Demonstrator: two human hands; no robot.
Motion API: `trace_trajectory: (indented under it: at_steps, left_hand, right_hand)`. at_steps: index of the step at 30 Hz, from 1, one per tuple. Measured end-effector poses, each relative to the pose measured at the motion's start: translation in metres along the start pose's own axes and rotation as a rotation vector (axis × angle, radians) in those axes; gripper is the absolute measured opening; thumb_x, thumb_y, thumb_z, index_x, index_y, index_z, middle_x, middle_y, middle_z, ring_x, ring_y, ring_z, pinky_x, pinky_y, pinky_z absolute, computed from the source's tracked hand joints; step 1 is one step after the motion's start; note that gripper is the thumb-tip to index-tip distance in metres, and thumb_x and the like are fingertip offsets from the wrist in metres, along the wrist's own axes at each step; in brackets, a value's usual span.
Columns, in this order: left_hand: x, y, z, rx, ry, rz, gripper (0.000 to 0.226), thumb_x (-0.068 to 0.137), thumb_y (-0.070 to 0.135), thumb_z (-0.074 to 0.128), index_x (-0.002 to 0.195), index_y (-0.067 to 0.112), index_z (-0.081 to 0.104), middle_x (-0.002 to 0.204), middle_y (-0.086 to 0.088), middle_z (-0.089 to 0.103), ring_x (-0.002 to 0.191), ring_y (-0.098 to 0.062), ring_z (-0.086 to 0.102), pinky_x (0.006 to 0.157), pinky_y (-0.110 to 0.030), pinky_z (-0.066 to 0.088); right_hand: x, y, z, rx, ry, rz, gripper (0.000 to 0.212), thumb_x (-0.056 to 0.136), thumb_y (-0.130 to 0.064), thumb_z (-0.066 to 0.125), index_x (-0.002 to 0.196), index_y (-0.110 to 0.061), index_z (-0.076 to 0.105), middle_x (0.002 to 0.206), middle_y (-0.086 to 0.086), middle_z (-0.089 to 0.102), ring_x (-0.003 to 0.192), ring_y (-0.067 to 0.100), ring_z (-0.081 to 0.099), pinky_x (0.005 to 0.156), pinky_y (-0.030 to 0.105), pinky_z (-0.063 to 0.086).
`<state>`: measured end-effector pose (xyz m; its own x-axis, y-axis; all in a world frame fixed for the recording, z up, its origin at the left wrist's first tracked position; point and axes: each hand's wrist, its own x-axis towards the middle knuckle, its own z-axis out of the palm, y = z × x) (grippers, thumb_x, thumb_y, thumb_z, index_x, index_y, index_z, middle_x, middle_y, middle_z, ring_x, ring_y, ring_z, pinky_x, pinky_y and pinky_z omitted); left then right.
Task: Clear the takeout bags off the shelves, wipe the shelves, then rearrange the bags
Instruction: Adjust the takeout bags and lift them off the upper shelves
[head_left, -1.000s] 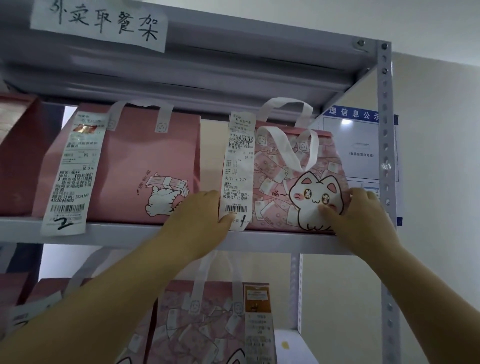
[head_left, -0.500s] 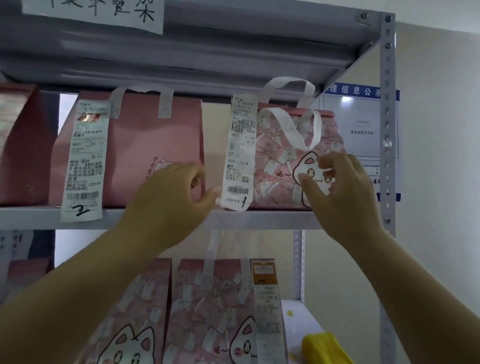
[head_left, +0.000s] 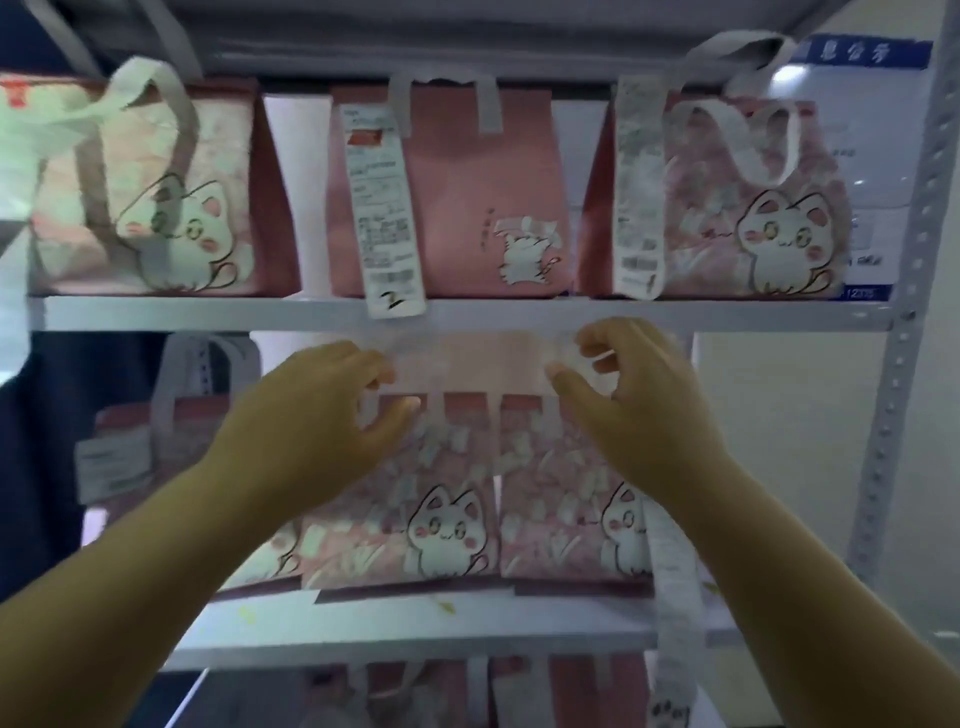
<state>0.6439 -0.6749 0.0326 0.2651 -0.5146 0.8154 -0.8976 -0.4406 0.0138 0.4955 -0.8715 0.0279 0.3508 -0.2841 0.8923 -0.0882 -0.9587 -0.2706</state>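
Three pink takeout bags stand on the upper shelf (head_left: 208, 314): a cat-print bag (head_left: 156, 208) at left, a plain pink bag (head_left: 467, 171) with a receipt marked 2, and a cat-print bag (head_left: 727, 218) at right. On the middle shelf (head_left: 415, 618) two cat-print bags stand side by side, one in the centre (head_left: 415, 509) and one to its right (head_left: 561, 499). My left hand (head_left: 322, 415) has curled fingers at the centre bag's handle; blur hides the grip. My right hand (head_left: 623, 405) pinches a white handle loop above the right bag.
Another pink bag (head_left: 124, 441) sits further back at the left of the middle shelf. A long receipt (head_left: 675, 597) hangs past the shelf edge. More bags (head_left: 415, 696) show on the shelf below. A perforated metal post (head_left: 898, 364) bounds the right side. Dark fabric (head_left: 52, 441) hangs at left.
My view and both hands have dropped from the right bag on the upper shelf to the handles of the bags on the middle shelf. The upper bags stay in place.
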Motion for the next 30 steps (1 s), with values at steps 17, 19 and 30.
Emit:
trace_trajectory:
  at_steps: [17, 19, 30]
  left_hand:
    - [-0.160, -0.164, -0.023, 0.182, -0.244, -0.375, 0.030, 0.084, 0.051, 0.050, 0.095, 0.026, 0.061, 0.086, 0.013, 0.054, 0.082, -0.011, 0.053, 0.059, -0.029, 0.043]
    - [-0.169, -0.182, -0.016, 0.184, -0.266, -0.430, 0.029, 0.085, 0.053, 0.049, 0.096, 0.028, 0.059, 0.089, 0.014, 0.057, 0.083, -0.009, 0.053, 0.064, -0.031, 0.049]
    - [-0.166, -0.265, 0.013, 0.259, -0.278, -0.585, 0.029, 0.086, 0.050, 0.052, 0.101, 0.025, 0.059, 0.086, 0.013, 0.052, 0.078, -0.010, 0.050, 0.064, -0.025, 0.038]
  right_hand:
    - [-0.085, -0.115, 0.169, 0.164, -0.516, 0.077, 0.034, 0.086, -0.051, 0.054, 0.102, -0.022, 0.057, 0.099, -0.006, 0.055, 0.089, 0.014, 0.053, 0.079, 0.036, 0.048]
    - [-0.089, -0.117, 0.191, 0.185, -0.542, 0.085, 0.031, 0.085, -0.053, 0.052, 0.097, -0.025, 0.055, 0.097, -0.008, 0.055, 0.086, 0.013, 0.054, 0.077, 0.036, 0.048]
    - [-0.065, -0.113, 0.297, 0.186, -0.539, 0.087, 0.039, 0.087, -0.047, 0.055, 0.115, -0.020, 0.055, 0.111, -0.004, 0.054, 0.093, 0.014, 0.052, 0.076, 0.031, 0.045]
